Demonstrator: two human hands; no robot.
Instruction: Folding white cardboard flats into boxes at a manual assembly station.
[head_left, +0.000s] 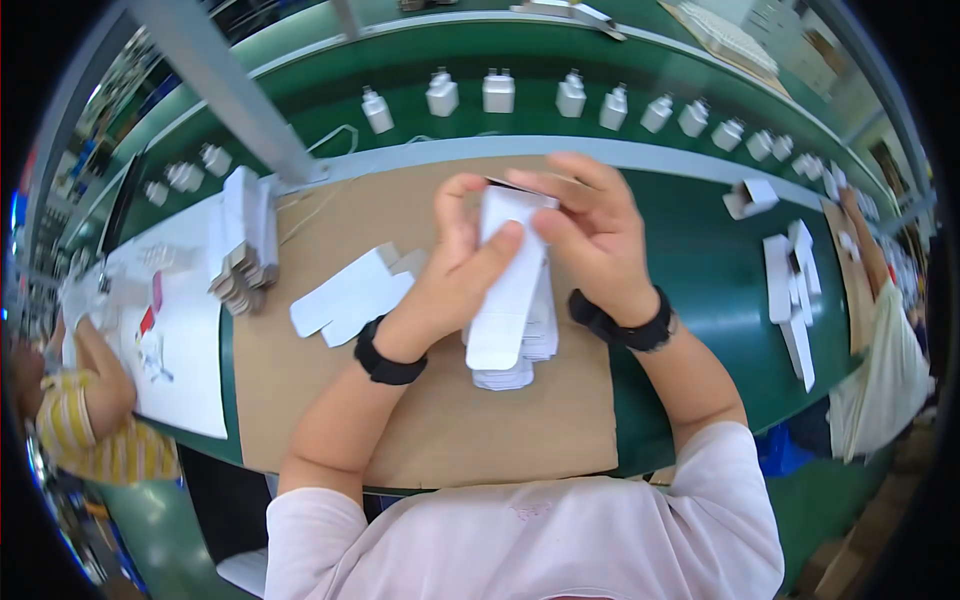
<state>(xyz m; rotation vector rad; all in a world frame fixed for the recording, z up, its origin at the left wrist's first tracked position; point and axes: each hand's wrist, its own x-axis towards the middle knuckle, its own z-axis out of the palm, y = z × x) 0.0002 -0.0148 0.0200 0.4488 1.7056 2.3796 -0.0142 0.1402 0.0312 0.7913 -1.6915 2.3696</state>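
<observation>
Over the cardboard sheet [430, 430], a long white folding carton [505, 290] is held up between my hands. My left hand [460, 265] grips it, thumb flat on its face and fingers behind. At its far end the fingers of my right hand [590, 230] are bent and pinch around the end flap; they are slightly blurred. Below the carton lies a stack of flattened white cartons [540, 335], partly covered by it. Left of my left hand rest some loose white cartons [350, 295].
White plug chargers [498, 92] stand in a row along the green shelf. Bundled white cartons [243, 225] lie at left. More white boxes [790, 280] lie on the green table at right. Co-workers sit at both sides; a metal post [235, 90] rises at back left.
</observation>
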